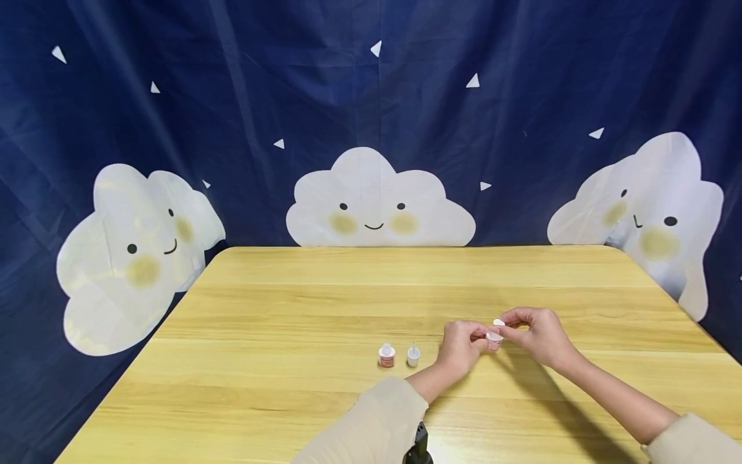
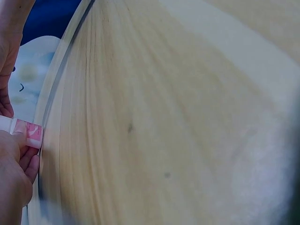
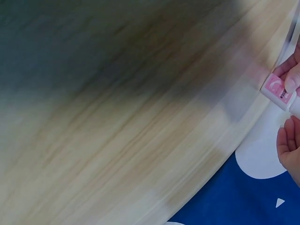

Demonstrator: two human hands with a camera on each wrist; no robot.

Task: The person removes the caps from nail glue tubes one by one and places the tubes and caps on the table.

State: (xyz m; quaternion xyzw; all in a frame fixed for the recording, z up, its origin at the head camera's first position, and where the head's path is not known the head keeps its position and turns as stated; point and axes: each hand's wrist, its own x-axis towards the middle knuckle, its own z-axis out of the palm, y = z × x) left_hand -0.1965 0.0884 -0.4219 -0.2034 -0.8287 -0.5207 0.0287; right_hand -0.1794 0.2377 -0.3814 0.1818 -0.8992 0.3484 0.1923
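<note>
My left hand (image 1: 458,348) grips a small white bottle with a pink label (image 1: 494,346) at the right part of the table. At the bottle's top, the fingers of my right hand (image 1: 536,335) pinch its white cap (image 1: 498,322). The left wrist view shows the left hand (image 2: 16,173) around the labelled body (image 2: 30,133), with the right hand (image 2: 5,70) above. From the right wrist, the bottle's pink label (image 3: 277,90) faces the camera, and the right hand (image 3: 290,147) is partly out of frame at the white end.
Left of my left hand stand a second small bottle (image 1: 387,357) with a reddish label and a small white piece with a thin tip (image 1: 413,356). A black object (image 1: 420,444) is at the near edge of the wooden table (image 1: 261,322). Behind hangs a dark blue cloud-patterned curtain (image 1: 249,77).
</note>
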